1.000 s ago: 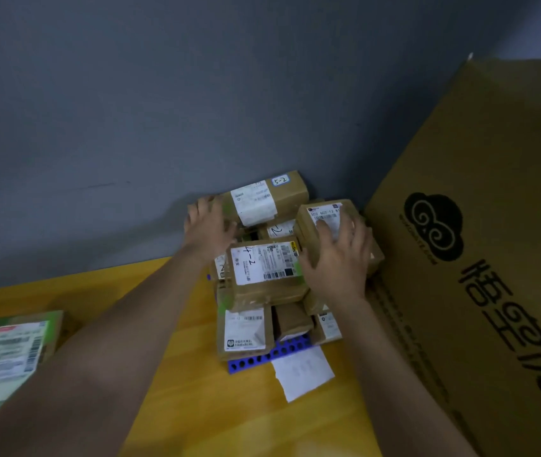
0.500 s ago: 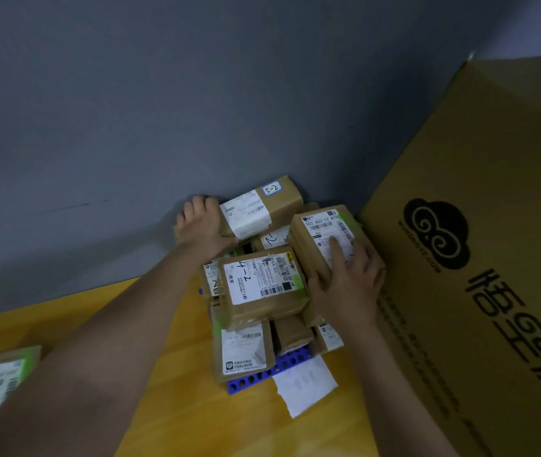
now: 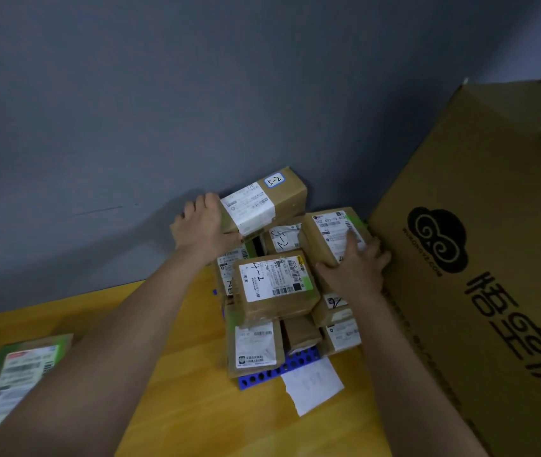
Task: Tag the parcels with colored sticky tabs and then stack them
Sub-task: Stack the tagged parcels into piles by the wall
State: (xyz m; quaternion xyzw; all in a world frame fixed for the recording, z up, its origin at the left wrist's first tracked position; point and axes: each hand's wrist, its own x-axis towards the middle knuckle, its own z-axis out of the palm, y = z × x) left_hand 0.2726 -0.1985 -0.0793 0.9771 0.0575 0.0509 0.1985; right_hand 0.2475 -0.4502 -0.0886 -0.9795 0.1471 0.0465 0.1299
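Gripping the top brown cardboard parcel (image 3: 264, 201) with our left hand (image 3: 205, 225), our right hand (image 3: 355, 268) clasps the green-tabbed parcel (image 3: 332, 234).

A yellow wooden table (image 3: 176, 400) carries a blue perforated tray (image 3: 272, 371), white paper (image 3: 312, 384), and a green-edged parcel (image 3: 15, 374).

- Stack of brown parcels (image 3: 275, 288) with white labels, mid-frame, some bearing green tabs (image 3: 308, 286).
- Long parcel marked "5-2" (image 3: 262, 201) tilted on top.
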